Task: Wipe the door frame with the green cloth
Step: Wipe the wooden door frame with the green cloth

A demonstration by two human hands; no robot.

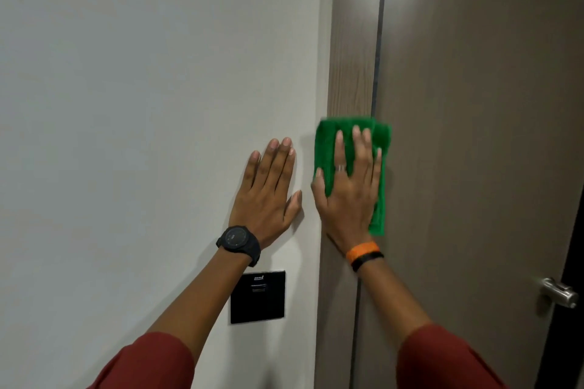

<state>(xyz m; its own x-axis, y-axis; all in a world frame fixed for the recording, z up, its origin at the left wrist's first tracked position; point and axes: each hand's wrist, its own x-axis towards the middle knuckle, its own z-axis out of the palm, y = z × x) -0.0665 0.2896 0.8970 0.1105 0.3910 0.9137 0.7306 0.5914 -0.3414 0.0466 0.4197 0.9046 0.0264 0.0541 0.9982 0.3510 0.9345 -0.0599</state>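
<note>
The door frame (350, 50) is seen as a narrow brown strip running straight up and down, set between the pale wall (142, 73) on its left and the door (474, 104) on its right. In the head view, its long axis is vertical, so any stroke along it would be made upward or downward rather than sideways. The green cloth (377, 196) is pressed flat against the frame about midway up the picture, with its right edge lapping over the seam onto the door. It is held there by the right hand (349, 189), which is spread open, palm down, fingers pointing up and slightly fanned; nothing is gripped, the cloth being pinned by flat pressure only. The right arm is reached up from below, roughly in line with the frame.

The left hand (268, 189) is laid open and flat on the wall just beside the frame, holding nothing, apparently as a brace. A long stretch of frame is left bare above the cloth, and some below it. A dark wall panel (257, 297) is seen under the left wrist, and a door handle (557, 292) at the far right.
</note>
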